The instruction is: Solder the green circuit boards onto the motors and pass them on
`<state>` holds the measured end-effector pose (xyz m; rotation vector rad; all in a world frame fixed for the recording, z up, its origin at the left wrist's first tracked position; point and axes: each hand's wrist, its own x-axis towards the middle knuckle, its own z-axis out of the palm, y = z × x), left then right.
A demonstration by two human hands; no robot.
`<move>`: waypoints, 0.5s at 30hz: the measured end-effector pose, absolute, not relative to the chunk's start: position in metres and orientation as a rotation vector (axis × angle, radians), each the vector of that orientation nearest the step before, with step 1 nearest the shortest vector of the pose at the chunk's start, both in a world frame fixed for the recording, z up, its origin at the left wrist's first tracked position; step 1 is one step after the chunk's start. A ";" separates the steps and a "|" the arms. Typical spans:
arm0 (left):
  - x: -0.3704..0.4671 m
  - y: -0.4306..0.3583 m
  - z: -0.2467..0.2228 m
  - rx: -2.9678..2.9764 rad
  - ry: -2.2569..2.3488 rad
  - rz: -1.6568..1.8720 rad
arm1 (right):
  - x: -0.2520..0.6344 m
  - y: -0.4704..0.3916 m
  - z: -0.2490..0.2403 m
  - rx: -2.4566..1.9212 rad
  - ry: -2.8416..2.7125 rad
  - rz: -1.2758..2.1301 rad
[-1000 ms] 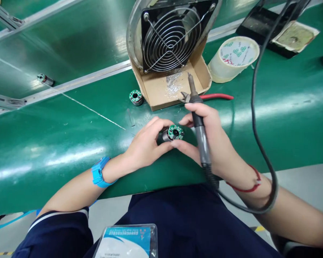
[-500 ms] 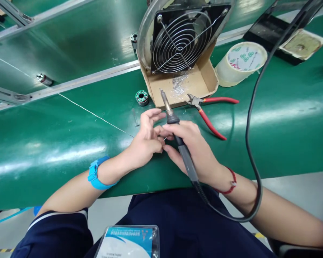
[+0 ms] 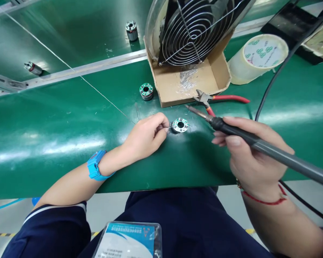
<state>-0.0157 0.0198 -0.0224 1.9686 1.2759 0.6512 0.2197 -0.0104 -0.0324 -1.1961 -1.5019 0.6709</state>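
Note:
My left hand (image 3: pixel 149 134) is pinched around a thin solder wire (image 3: pixel 102 95) that runs in from the upper left. The wire's short end sticks out of my fingertips at the left edge of a small round motor part with a green ring-shaped circuit board (image 3: pixel 181 125), which sits upright on the green mat. In my right hand (image 3: pixel 254 154) is a soldering iron (image 3: pixel 228 132), its metal tip pointing left, up and to the right of that part. The tip is apart from the board. Red-handled cutters (image 3: pixel 204 98) lie behind the iron.
A similar round part (image 3: pixel 146 91) stands beside a cardboard tray (image 3: pixel 174 96) holding wire clippings and a fan (image 3: pixel 191 39). Two more such parts, one upright (image 3: pixel 131 30) and one lying (image 3: pixel 33 68), are beyond the metal rail. A tape roll (image 3: pixel 258 59) stands right.
My hands have moved apart, the right one swinging right with the soldering iron, whose tip now points left. The round part between them has come into view on the mat. My left fingers have closed together.

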 end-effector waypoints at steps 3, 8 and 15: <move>-0.014 0.020 -0.023 1.995 1.289 0.640 | 0.224 -0.016 -0.033 -1.174 -1.389 0.784; -0.012 0.020 -0.023 2.016 1.318 0.639 | 0.224 -0.018 -0.035 -1.201 -1.383 0.870; -0.006 0.021 -0.028 2.075 1.280 0.673 | 0.226 -0.015 -0.034 -1.219 -1.413 0.862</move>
